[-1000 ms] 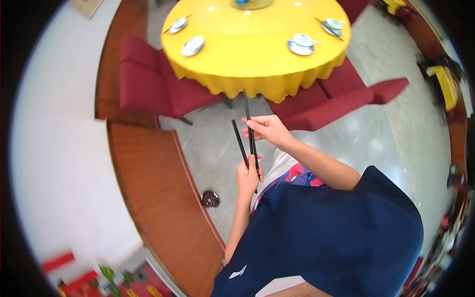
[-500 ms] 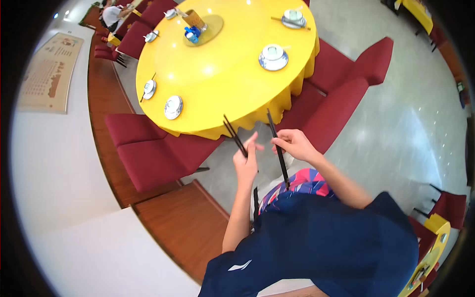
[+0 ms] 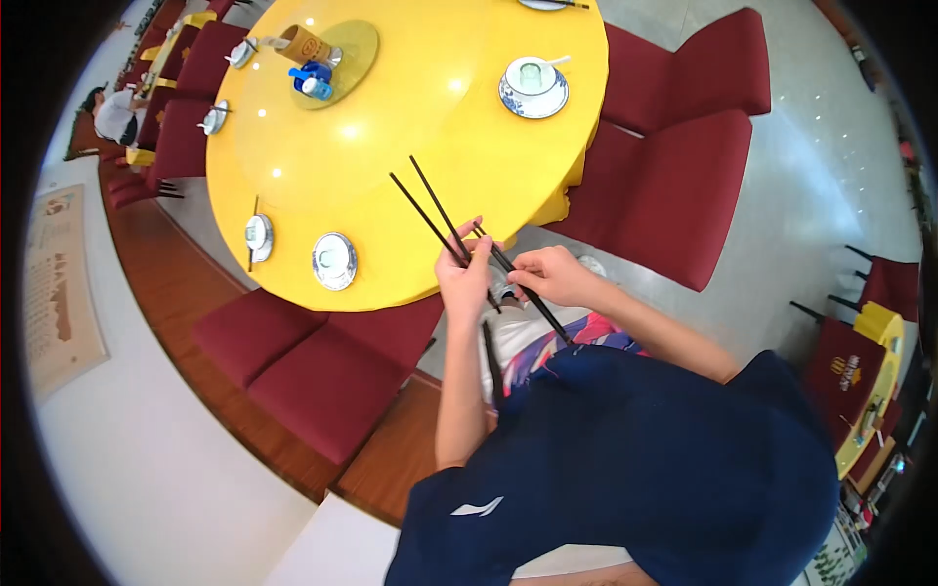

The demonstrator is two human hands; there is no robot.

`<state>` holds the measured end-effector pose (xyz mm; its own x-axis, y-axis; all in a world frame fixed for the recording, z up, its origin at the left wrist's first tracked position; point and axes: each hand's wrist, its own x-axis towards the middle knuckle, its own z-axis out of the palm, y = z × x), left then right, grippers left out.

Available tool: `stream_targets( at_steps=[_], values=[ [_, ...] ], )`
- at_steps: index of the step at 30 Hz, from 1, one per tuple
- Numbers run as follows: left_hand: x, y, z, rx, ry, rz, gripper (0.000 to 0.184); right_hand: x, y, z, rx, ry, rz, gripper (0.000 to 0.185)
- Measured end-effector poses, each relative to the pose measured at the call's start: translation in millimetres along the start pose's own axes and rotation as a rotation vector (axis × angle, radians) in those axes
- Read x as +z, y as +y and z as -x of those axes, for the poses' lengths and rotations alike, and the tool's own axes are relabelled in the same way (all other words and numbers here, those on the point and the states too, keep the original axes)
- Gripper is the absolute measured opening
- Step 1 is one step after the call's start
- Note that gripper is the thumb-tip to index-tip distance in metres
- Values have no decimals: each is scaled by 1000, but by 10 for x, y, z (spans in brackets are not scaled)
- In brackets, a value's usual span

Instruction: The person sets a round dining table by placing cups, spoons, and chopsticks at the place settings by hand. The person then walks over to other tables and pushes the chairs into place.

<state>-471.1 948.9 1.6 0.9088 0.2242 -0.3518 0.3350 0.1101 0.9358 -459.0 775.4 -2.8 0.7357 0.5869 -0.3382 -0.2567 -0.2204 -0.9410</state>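
Observation:
My left hand (image 3: 464,278) is closed around dark chopsticks (image 3: 422,203), whose far ends spread apart and point toward the table. Close beside it on the right, my right hand (image 3: 552,276) grips more dark chopsticks (image 3: 542,311), slanting from near the left fingers down toward my clothes. Their upper ends meet or pass behind the left fingertips; which of the two I cannot tell. Both hands are in front of my body, at the near edge of the yellow round table (image 3: 391,254).
A plate with a cup (image 3: 335,261) stands near the table's front edge, another setting (image 3: 533,88) at the right. A bamboo holder (image 3: 304,45) and blue container (image 3: 311,80) are on the turntable. Red chairs (image 3: 664,190) flank the table. A person (image 3: 115,115) sits far left.
My hands have come together, the right one moving left with its chopsticks. The chopsticks in my left hand have spread apart. My view has turned and moved closer to the table.

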Motion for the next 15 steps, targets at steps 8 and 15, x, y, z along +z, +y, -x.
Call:
stream_targets(
  at_steps=[8,15],
  values=[
    [-487,93,-649,-84,-321,37,28,333,-355,-237,218,189,63,25],
    [-231,-13,-1360,-111,-166,99,23,20,-29,219,442,150,-220,26]
  ],
)
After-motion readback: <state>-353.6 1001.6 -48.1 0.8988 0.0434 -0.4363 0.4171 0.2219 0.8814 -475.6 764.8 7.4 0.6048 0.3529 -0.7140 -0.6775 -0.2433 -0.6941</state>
